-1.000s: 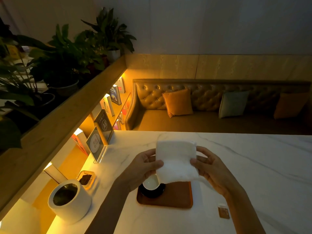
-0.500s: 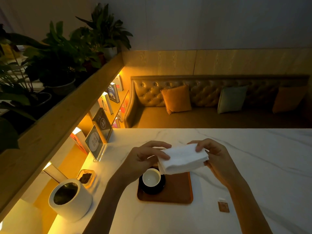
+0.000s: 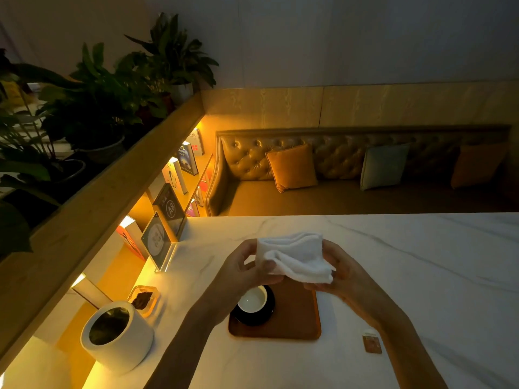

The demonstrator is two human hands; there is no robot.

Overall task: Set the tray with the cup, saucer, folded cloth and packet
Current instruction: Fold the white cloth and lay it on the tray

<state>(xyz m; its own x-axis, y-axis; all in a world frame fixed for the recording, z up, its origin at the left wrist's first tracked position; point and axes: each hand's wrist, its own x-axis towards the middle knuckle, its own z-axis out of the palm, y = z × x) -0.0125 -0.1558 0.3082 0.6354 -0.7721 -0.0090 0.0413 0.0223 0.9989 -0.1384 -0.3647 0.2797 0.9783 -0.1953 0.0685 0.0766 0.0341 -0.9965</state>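
Holding white cloth folded, above tray — left hand and right hand both grasping it | I see cup on saucer | packet on table — apart.

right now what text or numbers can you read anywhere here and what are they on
"A8": on the dark sign at the table's left edge.
"OK": top of a blue book on the lit shelf; the words under it are too blurred.
Clear stand: a round print, unreadable.
Packet: too small to read.
Other books: blurred.
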